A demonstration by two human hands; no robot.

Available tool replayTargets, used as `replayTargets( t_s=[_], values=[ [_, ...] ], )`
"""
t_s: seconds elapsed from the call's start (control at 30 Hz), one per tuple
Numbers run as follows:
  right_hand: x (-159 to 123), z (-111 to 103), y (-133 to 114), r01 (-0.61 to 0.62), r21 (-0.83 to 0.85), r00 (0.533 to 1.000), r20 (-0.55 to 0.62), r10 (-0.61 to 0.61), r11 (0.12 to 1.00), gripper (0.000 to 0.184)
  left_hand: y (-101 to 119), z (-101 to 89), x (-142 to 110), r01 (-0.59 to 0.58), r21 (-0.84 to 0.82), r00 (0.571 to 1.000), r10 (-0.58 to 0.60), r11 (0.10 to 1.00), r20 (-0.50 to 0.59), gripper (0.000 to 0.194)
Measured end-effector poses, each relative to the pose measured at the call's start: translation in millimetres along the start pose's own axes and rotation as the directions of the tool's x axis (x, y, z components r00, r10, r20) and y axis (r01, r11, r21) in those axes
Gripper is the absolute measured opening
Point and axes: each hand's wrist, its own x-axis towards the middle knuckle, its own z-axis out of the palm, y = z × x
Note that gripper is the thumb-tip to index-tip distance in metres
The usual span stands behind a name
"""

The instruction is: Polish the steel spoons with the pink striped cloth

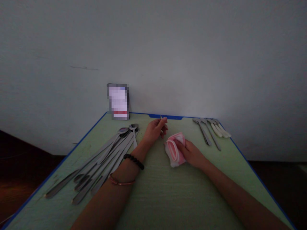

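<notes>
My left hand [155, 130] is closed above the far middle of the table, fingers pinched together. A thin pale tip [161, 117] sticks up past the thumb; the rest of that item is hidden by the hand. To its right and nearer to me, my right hand [192, 154] grips a folded pink and white cloth [176, 150], which hangs just over the tabletop. Left of my left forearm lies a pile of long-handled metal spoons [107, 156], their handles mostly pointing toward me.
At the back right, metal cutlery [203, 132] and several white-handled forks [219, 129] lie side by side. A phone-like screen [119, 101], blurred out, leans on the wall [168, 57] at the back left. Blue edging borders the green table [168, 198].
</notes>
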Motion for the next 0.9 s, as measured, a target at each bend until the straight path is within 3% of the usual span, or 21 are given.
replayTargets(
  t_s=[0.2, 0.3, 0.37, 0.43, 0.57, 0.73, 0.8, 0.9],
  values=[
    [-35, -8, 2, -0.056, -0.040, 0.998, -0.012, 0.056, 0.998, 0.038, 0, -8.8, 6, -0.005, -0.149, 0.988, -0.019, 0.989, -0.156, 0.040],
    [-36, -5, 3, -0.069, -0.037, 0.990, -0.124, 0.064, 0.997, 0.037, 2, -16.9, 8, -0.050, -0.228, 0.960, -0.016, 0.972, -0.281, 0.039],
    [-33, 0, 3, -0.072, -0.042, 0.973, -0.221, 0.061, 0.996, 0.036, 6, -18.6, 9, -0.077, -0.271, 0.948, -0.014, 0.959, -0.318, 0.037],
    [-30, 3, 1, -0.030, -0.043, 0.970, -0.241, 0.019, 0.999, 0.034, 14, -16.9, 9, -0.104, -0.308, 0.947, -0.001, 0.946, -0.322, 0.032],
    [-29, 0, -2, 0.145, -0.099, 0.960, -0.225, -0.164, 0.984, 0.034, 42, -6.8, 4, -0.118, -0.348, 0.972, 0.036, 0.930, -0.234, 0.025],
    [-32, -9, -11, 0.160, -0.153, 0.840, -0.498, -0.216, 0.975, 0.033, 69, 20.5, -16, -0.037, -0.308, 0.999, 0.037, 0.951, -0.004, 0.023],
    [-34, -7, -18, 0.179, -0.026, 0.868, -0.467, -0.170, 0.983, 0.031, 72, 35.3, -25, -0.039, -0.236, 0.997, 0.055, 0.971, 0.059, 0.022],
    [-35, -1, -24, 0.103, 0.332, 0.979, -0.203, -0.036, 0.938, 0.036, 65, 53.8, -35, -0.122, -0.150, 0.983, 0.140, 0.981, 0.122, 0.024]
  ],
)
